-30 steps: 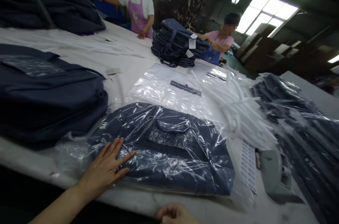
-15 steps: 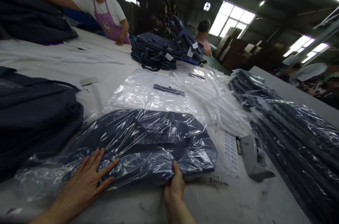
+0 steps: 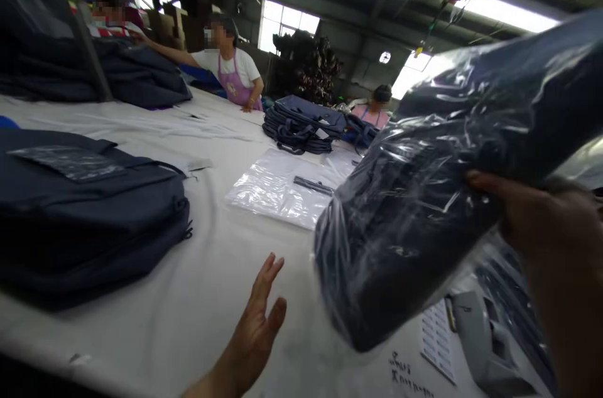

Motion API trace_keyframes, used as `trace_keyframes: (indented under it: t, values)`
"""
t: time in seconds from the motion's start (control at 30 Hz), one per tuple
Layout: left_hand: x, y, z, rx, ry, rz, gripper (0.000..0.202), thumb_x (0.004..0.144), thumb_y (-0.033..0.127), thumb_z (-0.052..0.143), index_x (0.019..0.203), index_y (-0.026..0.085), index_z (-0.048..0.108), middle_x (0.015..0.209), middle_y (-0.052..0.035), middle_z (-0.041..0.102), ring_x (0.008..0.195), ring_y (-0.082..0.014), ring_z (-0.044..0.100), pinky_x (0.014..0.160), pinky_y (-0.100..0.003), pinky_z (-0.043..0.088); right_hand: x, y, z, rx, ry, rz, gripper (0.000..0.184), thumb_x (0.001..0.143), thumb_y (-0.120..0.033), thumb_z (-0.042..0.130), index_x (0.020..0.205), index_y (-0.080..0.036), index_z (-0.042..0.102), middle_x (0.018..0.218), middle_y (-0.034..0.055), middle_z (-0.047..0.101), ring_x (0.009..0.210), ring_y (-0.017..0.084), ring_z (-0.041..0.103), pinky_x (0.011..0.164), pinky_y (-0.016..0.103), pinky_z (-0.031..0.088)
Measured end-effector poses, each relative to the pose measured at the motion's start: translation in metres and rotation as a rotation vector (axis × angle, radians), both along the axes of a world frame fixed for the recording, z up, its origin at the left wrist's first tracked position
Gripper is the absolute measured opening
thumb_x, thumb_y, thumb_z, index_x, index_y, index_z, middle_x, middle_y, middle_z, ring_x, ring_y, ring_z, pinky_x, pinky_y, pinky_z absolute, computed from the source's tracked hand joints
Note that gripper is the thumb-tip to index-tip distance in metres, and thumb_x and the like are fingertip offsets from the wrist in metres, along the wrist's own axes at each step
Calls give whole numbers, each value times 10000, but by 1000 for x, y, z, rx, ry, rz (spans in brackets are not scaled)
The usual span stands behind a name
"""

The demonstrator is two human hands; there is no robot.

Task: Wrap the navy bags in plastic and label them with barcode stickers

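My right hand (image 3: 551, 222) grips a dark blue bag in clear plastic wrap (image 3: 424, 178) by its near edge, thumb on top and the other fingers hidden. The wrapped bag is tilted in the air over the right part of the table. Apart from it, my left hand (image 3: 254, 329) hangs over the white table (image 3: 188, 329) with fingers stretched and nothing in it. A stack of unwrapped dark blue bags (image 3: 94, 209) lies to the left, a clear packet on top.
Flat clear plastic bags (image 3: 273, 191) lie mid-table, a dark strip (image 3: 313, 184) on them. More folded blue bags (image 3: 304, 125) are stacked behind. At the right are a label sheet (image 3: 438, 338) and a grey tape dispenser (image 3: 490, 341). Co-workers (image 3: 235, 71) stand across the table.
The wrapped bag has left the table, raised to the right in my right hand. My left hand has come off the plastic and moved right. The view has turned left.
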State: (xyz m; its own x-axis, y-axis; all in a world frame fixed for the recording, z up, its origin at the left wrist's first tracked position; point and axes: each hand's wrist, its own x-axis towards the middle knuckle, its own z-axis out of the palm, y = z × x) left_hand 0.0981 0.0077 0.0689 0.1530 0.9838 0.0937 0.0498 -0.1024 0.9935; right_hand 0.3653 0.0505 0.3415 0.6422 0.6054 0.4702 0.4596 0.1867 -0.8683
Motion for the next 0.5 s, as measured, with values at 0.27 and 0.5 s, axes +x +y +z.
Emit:
trace_keyframes:
  t: [0.27, 0.5]
  values:
    - [-58, 90, 57, -394, -776, -59, 830, 822, 797, 205, 1432, 242, 299, 1411, -151, 427, 1205, -316, 515, 985, -543, 461, -74, 12, -53, -238, -1148, 204, 94, 731, -216, 660, 796, -153, 686, 732, -3, 620, 569, 110, 562, 559, 230, 384]
    - [-166, 68, 3, -345, -562, 146, 560, 910, 624, 248, 1065, 236, 621, 923, -56, 678, 969, -247, 644, 920, -458, 503, -187, -18, -254, -644, -1315, 780, 347, 738, 48, 446, 913, -169, 651, 924, 131, 647, 673, 231, 649, 532, 285, 453]
